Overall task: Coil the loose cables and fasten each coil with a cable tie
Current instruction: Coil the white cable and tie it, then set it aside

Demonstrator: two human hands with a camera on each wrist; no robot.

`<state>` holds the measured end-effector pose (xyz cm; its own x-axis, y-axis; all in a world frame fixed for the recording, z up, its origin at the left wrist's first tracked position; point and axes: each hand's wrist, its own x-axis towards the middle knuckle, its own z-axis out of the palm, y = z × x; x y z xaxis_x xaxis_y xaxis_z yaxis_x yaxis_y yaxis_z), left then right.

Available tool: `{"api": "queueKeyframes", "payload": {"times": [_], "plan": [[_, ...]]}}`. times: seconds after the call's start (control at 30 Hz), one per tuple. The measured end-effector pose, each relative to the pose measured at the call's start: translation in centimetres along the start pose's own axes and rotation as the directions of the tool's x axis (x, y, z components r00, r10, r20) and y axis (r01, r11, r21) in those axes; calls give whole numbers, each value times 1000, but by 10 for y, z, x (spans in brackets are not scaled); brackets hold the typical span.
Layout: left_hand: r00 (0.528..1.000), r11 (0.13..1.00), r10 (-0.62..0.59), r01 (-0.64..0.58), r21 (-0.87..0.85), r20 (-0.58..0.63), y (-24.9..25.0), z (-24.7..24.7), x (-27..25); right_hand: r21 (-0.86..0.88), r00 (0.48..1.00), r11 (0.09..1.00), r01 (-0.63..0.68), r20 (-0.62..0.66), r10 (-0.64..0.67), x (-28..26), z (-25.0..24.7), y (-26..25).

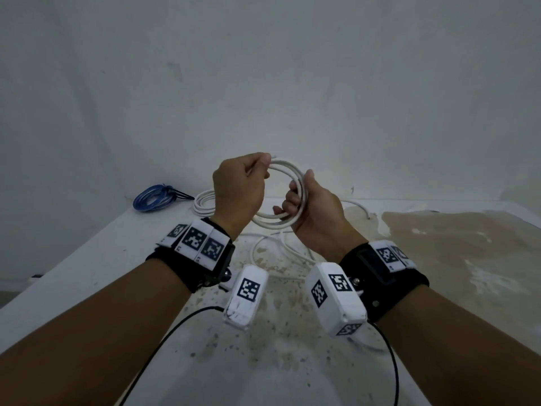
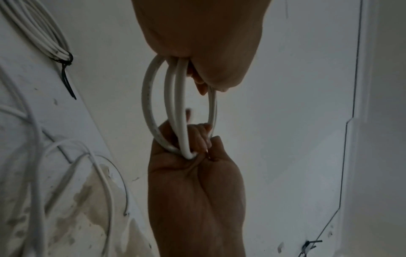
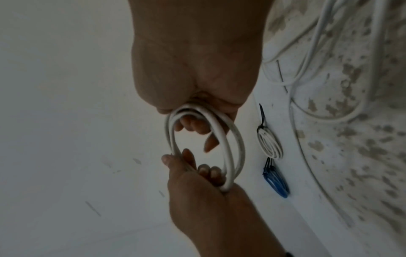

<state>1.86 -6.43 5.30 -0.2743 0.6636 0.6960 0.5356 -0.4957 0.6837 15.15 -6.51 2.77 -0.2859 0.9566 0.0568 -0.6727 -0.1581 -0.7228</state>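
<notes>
I hold a white cable coil (image 1: 288, 170) of about three loops in the air above the table. My left hand (image 1: 263, 167) pinches its top left part, where a cable end pokes out past the thumb. My right hand (image 1: 292, 202) has its fingers curled round the coil's right and lower side. In the left wrist view the coil (image 2: 178, 107) runs from my left hand (image 2: 197, 52) to the right hand (image 2: 193, 173). The right wrist view shows the coil (image 3: 227, 144) between my right hand (image 3: 197, 78) and the left hand (image 3: 197, 184).
More loose white cable (image 1: 272, 250) sprawls on the stained white table (image 1: 439, 259) under my hands. At the table's far left lie a blue coil (image 1: 152, 197) and a white coil (image 1: 205, 205), each bound with a black tie. A plain wall stands behind the table.
</notes>
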Motion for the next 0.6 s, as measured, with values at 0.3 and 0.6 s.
{"api": "queueKeyframes", "payload": {"times": [0.3, 0.6], "plan": [[996, 997, -72, 71, -20, -59, -6, -4, 3, -198, 991, 974, 108, 96, -90, -5, 7, 5], [961, 944, -271, 276, -178, 53, 4, 4, -2, -118, 965, 973, 198, -153, -215, 1, 17, 11]]}}
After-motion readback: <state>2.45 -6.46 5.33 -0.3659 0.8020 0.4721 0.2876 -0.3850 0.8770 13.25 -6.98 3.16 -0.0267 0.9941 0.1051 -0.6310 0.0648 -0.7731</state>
